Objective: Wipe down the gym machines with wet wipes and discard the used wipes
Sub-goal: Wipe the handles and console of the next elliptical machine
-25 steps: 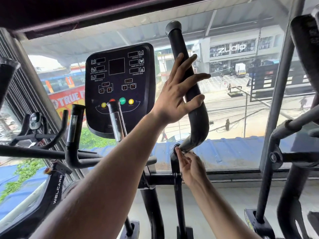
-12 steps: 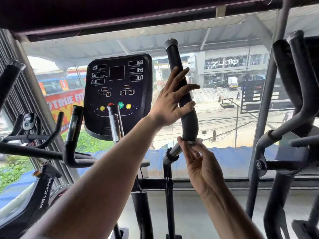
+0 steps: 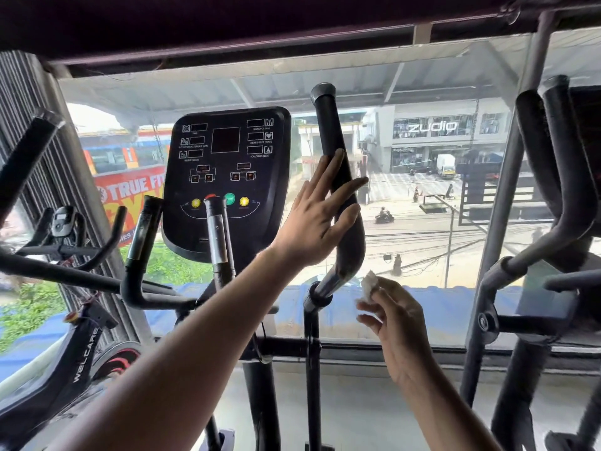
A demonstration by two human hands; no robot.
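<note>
A black padded handlebar [image 3: 331, 135] of the elliptical machine rises at the centre and bends into a chrome tube [image 3: 328, 283] lower down. My left hand [image 3: 317, 216] lies against the padded bar with straight, spread fingers. My right hand [image 3: 395, 323] is below and to the right of the bar, apart from it. It pinches a small crumpled white wipe [image 3: 370, 285] at its fingertips, close to the chrome tube. The machine's black console [image 3: 226, 177] with yellow, red and green buttons stands left of the bar.
A second handlebar [image 3: 141, 255] and a short centre post [image 3: 216, 229] stand left of the console. A black exercise bike [image 3: 65, 369] is at the lower left, another machine's bars [image 3: 553, 177] at the right. A large window [image 3: 422, 196] faces a street.
My right hand has come off the lower end of the bar and moved down and right, with the wipe showing at its fingertips. My left hand has loosened into a flat hold.
</note>
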